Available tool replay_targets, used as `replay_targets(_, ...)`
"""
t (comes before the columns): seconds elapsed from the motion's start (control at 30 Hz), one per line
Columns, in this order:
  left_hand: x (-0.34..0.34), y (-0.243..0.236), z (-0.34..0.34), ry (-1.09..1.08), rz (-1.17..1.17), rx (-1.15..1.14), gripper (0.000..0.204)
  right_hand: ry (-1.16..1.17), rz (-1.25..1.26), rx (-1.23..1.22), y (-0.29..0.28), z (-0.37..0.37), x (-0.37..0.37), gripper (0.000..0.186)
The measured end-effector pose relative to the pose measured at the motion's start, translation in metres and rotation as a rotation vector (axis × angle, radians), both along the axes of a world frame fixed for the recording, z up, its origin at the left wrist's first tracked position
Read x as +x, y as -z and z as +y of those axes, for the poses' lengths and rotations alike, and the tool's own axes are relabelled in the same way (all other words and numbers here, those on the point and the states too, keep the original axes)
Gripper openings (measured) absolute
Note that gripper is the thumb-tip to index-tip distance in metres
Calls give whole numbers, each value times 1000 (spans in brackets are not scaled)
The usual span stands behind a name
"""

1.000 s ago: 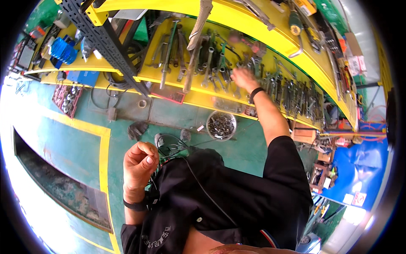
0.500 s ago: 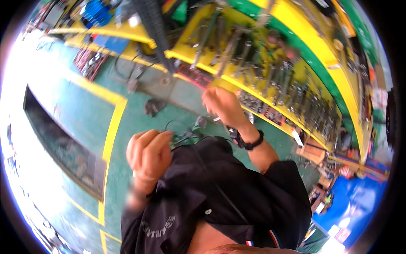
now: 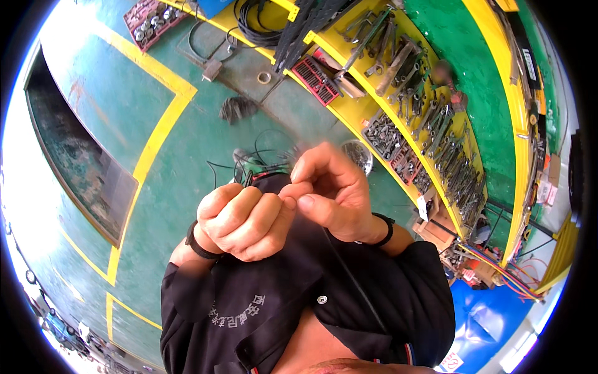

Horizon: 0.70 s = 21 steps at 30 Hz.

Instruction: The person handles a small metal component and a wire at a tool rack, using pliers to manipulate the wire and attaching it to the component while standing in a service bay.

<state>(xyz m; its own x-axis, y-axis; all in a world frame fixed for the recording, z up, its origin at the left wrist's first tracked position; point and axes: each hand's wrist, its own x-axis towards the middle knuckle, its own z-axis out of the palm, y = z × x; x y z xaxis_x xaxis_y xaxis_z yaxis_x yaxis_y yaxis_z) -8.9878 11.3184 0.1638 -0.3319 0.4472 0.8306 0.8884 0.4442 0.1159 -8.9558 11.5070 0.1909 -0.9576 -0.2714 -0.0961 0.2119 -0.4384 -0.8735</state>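
Note:
My left hand [image 3: 246,221] is in front of my chest with its fingers curled into a fist. Its thumb and index tip meet my right hand [image 3: 336,196], whose thumb and fingers pinch at the same spot. Whatever lies between the fingertips, if anything, is too small or hidden to make out. Dark bands circle both wrists. Behind and below the hands is my dark jacket [image 3: 274,293]. Just beyond them, dark cables [image 3: 252,165] lie on the green floor.
At the right stands a yellow shelf [image 3: 374,93] with rows of wrenches [image 3: 436,128], a hammer [image 3: 402,62] and sockets [image 3: 389,137]. A red tool case [image 3: 316,81], a round metal bowl [image 3: 357,156], a tape roll [image 3: 264,77] and a dark cloth [image 3: 238,110] are near. A dark floor pit [image 3: 81,162] is left.
My hands were apart and have come together at the fingertips. The right hand has moved down from near the shelf. The view has also shifted.

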Motion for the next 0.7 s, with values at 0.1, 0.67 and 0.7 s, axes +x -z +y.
replay_targets(0.1,7,14,-20,-45,-31,43,21,-9,-67,-23,5,-27,0,20)
replay_targets(0.67,32,34,-42,-247,-224,284,25,-151,-29,150,9,-63,-8,14)
replay_targets(0.7,33,33,-41,-255,-224,285,25,-154,-39,161,8,-61,-9,14)
